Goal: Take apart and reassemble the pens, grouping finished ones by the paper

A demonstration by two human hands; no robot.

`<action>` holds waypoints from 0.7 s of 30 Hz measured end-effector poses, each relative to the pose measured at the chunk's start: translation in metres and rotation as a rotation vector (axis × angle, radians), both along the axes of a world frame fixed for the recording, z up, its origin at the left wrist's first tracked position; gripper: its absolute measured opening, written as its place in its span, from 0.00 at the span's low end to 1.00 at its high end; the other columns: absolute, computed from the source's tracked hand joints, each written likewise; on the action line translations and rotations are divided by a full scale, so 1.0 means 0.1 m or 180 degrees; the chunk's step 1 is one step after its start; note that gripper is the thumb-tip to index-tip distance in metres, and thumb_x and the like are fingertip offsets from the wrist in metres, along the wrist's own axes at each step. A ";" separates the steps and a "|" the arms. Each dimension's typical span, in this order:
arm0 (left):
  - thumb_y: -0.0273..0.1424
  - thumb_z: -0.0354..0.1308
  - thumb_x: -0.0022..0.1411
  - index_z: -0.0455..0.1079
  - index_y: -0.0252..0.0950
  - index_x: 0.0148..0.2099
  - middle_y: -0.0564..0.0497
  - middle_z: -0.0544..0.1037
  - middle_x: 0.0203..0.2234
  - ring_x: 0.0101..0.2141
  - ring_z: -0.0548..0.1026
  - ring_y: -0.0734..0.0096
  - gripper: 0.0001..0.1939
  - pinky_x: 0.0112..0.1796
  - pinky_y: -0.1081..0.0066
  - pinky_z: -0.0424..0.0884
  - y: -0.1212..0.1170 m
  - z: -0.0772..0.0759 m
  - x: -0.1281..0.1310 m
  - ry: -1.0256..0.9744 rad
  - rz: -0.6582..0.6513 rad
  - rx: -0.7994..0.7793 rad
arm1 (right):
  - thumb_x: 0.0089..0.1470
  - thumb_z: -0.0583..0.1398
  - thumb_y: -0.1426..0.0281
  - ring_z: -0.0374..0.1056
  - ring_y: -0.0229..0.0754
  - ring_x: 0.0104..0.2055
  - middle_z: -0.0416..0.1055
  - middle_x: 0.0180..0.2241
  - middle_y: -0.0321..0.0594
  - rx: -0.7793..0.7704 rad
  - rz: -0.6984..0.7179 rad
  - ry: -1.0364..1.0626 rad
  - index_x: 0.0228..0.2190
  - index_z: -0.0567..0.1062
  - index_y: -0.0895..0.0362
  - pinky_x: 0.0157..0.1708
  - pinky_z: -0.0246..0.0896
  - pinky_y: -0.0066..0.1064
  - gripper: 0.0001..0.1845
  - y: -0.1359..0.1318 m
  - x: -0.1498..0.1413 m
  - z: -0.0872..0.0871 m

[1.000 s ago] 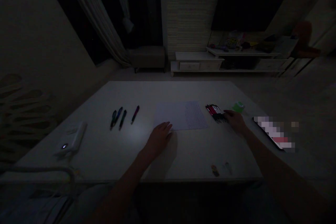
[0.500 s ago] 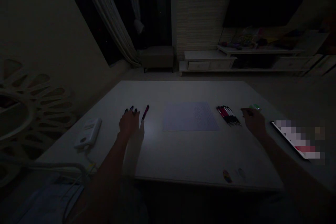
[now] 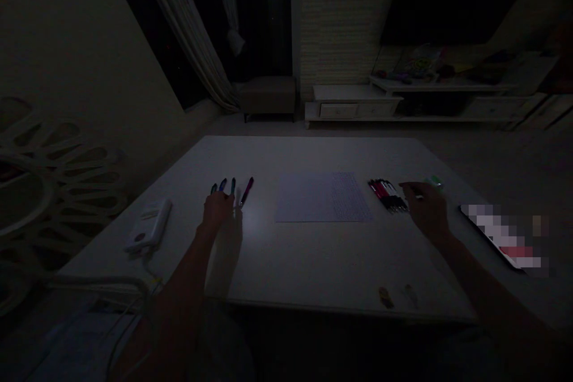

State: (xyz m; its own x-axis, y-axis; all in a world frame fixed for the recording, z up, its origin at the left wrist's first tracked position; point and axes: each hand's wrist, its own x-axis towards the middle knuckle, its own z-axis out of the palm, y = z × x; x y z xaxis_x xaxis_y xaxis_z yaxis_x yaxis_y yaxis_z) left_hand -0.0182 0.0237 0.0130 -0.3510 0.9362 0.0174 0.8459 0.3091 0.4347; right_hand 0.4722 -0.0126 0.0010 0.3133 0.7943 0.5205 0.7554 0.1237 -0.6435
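My left hand (image 3: pixel 218 209) is over the left side of the white table (image 3: pixel 313 268), fingers drawn together at the lower end of a teal pen (image 3: pixel 233 184). A blue pen (image 3: pixel 222 184) and a dark pen (image 3: pixel 213 189) poke out beyond the fingers, their lower ends hidden by the hand. A purple pen (image 3: pixel 246 191) lies slanted just to the right. My right hand (image 3: pixel 426 208) hovers beside a row of several red, white and black pens (image 3: pixel 387 196), index finger stretched toward them, with a gap below it; nothing shows in its grip.
A sheet of paper (image 3: pixel 304 198) with writing lies mid-table. A white power strip (image 3: pixel 150 225) with a cable is at left. A small green item (image 3: pixel 434 181) sits behind my right hand, a tablet-like device (image 3: pixel 496 236) at far right, and two small objects (image 3: pixel 385 297) near the front edge.
My left hand has drawn slightly back toward me, so more of the pens beyond it shows. My right hand has shifted left, nearer the pen row. The view has moved slightly.
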 end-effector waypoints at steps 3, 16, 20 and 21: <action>0.41 0.47 0.60 0.71 0.30 0.35 0.43 0.76 0.27 0.29 0.75 0.67 0.20 0.32 0.69 0.71 -0.11 0.07 0.51 -0.0977 -0.0455 0.0152 | 0.51 0.53 0.56 0.65 0.40 0.27 0.71 0.26 0.44 -0.0508 0.0462 0.0431 0.31 0.74 0.60 0.28 0.59 0.30 0.21 -0.18 -0.43 0.04; 0.42 0.52 0.58 0.65 0.33 0.45 0.45 0.73 0.35 0.34 0.72 0.67 0.19 0.34 0.66 0.71 -0.86 -0.17 1.88 -0.3007 -0.1360 0.0441 | 0.50 0.52 0.49 0.56 0.32 0.16 0.62 0.14 0.33 -0.2117 0.2372 0.2111 0.20 0.67 0.58 0.17 0.48 0.24 0.25 -0.67 -1.41 -0.02; 0.38 0.55 0.58 0.61 0.42 0.53 0.45 0.67 0.48 0.51 0.63 0.58 0.21 0.51 0.52 0.57 -0.80 -0.14 1.70 -0.0939 -0.1815 0.1392 | 0.50 0.55 0.54 0.60 0.34 0.21 0.66 0.18 0.35 -0.1786 0.2428 0.0952 0.19 0.70 0.58 0.22 0.50 0.25 0.21 -0.63 -1.26 0.00; 0.36 0.55 0.59 0.63 0.43 0.51 0.46 0.69 0.47 0.52 0.62 0.58 0.17 0.53 0.50 0.52 -0.80 -0.14 1.68 -0.0418 -0.2150 0.1415 | 0.50 0.56 0.54 0.60 0.34 0.21 0.67 0.18 0.35 -0.1687 0.2373 0.0852 0.19 0.70 0.58 0.23 0.51 0.26 0.20 -0.61 -1.24 0.00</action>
